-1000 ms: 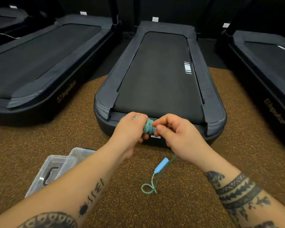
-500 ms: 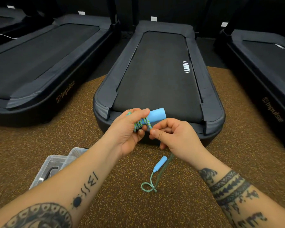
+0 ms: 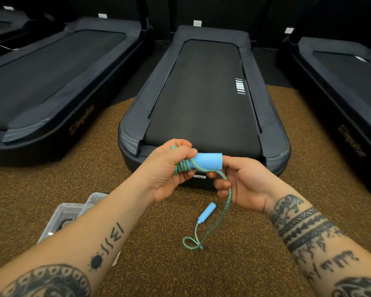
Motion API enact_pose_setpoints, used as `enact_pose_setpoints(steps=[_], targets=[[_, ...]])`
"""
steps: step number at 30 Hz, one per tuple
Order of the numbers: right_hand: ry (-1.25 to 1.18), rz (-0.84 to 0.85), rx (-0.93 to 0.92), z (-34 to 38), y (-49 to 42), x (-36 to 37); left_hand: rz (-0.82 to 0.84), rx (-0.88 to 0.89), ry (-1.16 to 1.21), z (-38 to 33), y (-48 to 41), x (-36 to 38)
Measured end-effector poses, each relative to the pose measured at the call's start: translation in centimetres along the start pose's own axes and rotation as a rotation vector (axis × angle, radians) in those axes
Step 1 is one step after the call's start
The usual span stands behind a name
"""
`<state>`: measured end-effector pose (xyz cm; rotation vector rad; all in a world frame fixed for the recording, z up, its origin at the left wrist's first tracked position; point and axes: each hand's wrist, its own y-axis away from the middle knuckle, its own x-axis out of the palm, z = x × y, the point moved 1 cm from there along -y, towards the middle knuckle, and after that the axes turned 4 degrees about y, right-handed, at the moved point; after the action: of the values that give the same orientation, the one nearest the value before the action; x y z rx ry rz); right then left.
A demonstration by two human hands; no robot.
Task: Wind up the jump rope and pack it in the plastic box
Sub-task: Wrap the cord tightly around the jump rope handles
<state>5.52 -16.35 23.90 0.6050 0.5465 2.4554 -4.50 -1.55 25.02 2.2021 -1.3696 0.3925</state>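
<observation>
My left hand [image 3: 169, 170] grips a light-blue foam handle [image 3: 209, 161] of the jump rope, with several turns of green-blue braided rope [image 3: 185, 167] wound round its left end. My right hand [image 3: 242, 183] pinches the rope strand just below the handle. From there the loose rope [image 3: 225, 207] hangs down to a small loop on the floor. The second blue handle [image 3: 207, 212] lies on the floor below my hands. The clear plastic box [image 3: 62, 217] sits on the floor at lower left, partly hidden by my left forearm.
Brown speckled rubber floor [image 3: 244, 243] lies underneath. A dark treadmill [image 3: 201, 99] stands straight ahead, its rear edge just behind my hands. Two more treadmills flank it, one at left [image 3: 51, 82] and one at right [image 3: 341, 93].
The blue handle, hidden in my hands a second ago, now sticks out to the right. My right hand has dropped below it, pulling the rope strand down. The floor handle and loop have stayed put.
</observation>
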Motion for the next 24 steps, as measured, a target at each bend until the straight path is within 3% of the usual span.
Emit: enact_pose_setpoints(steps=[5, 8, 12, 14, 17, 21, 24], targets=[[0.114, 0.114, 0.243, 0.3, 0.4, -0.9, 0.104, 0.034, -0.214, 0.0, 0.4, 0.2], [0.261, 0.215, 0.228, 0.8, 0.8, -1.3, 0.071, 0.016, -0.141, -0.2, 0.3, -0.1], [0.084, 0.341, 0.106, 0.3, 0.4, -1.9, 0.123, -0.036, 0.047, -0.6, 0.4, -0.3], [0.053, 0.265, 0.025, -0.1, -0.2, -2.0, 0.168, -0.044, 0.023, -0.6, 0.7, -0.3], [0.094, 0.083, -0.032, 0.0, -0.8, -1.6, 0.177, -0.064, -0.219, -0.3, 1.0, -0.1], [0.394, -0.090, -0.205, 0.8, -0.1, -0.6, 0.130, -0.148, -0.481, 0.2, 0.9, -0.1], [0.545, -0.156, -0.330, 1.1, 0.4, 0.3, 0.155, -0.196, -0.516, 0.6, 0.7, -0.2]])
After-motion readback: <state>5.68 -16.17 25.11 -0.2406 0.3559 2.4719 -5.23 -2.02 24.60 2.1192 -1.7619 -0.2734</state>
